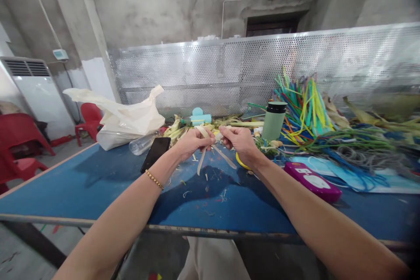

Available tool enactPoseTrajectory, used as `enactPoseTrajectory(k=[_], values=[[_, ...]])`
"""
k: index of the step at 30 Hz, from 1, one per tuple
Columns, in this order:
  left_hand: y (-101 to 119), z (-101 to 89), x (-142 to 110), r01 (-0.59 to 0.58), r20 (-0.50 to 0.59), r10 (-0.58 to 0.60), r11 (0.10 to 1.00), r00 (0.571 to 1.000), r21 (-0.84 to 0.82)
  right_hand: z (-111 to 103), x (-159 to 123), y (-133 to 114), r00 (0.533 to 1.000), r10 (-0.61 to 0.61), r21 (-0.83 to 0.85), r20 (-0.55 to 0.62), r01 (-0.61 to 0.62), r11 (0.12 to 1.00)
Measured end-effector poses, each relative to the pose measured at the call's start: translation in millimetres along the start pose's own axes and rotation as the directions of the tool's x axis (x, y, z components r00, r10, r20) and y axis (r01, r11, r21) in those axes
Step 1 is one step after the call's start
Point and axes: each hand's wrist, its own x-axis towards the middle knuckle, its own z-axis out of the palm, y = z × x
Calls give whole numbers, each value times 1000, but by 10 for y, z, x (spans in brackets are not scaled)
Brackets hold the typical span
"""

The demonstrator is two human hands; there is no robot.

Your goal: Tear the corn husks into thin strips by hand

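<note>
Above the middle of the blue table, my left hand (194, 142) is closed in a pinch on pale corn husk strips (225, 158). One strip loops up over its fingers, and two loose ends hang below the hands. My right hand (242, 142), close beside it, pinches the pale husk from the other side, its fingers curled. The exact crossing of the strips between the fingertips is partly hidden. Scraps of husk (206, 188) lie on the table below, and a yellow ring-shaped thing (242, 162) is partly hidden by my right wrist.
On the left lie a black phone (155, 154), a clear plastic bottle (139, 143) and a white plastic bag (131, 118). A green tumbler (274, 121), colourful strips (305, 105), a magenta case (311, 181) and blue masks (354, 176) occupy the right. Behind runs a perforated metal screen (197, 74).
</note>
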Motion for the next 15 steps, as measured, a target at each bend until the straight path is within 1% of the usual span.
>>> enactPoseTrajectory(k=[3, 6, 12, 15], values=[[-4, 10, 3, -3, 1, 3, 1000, 1000, 5, 0, 5, 19, 999, 14, 4, -40, -14, 1000], [-7, 12, 11, 10, -30, -10, 1000, 999, -3, -9, 17, 36, 995, 43, 12, -94, -42, 999], [-4, 21, 29, 6, -121, -15, 997, 993, -76, -9, 27, 41, 992, 87, 23, -88, -85, 996], [-1, 23, 33, 1, -111, -16, 991, 994, -135, -34, 34, 31, 991, 83, 22, -107, -81, 996]])
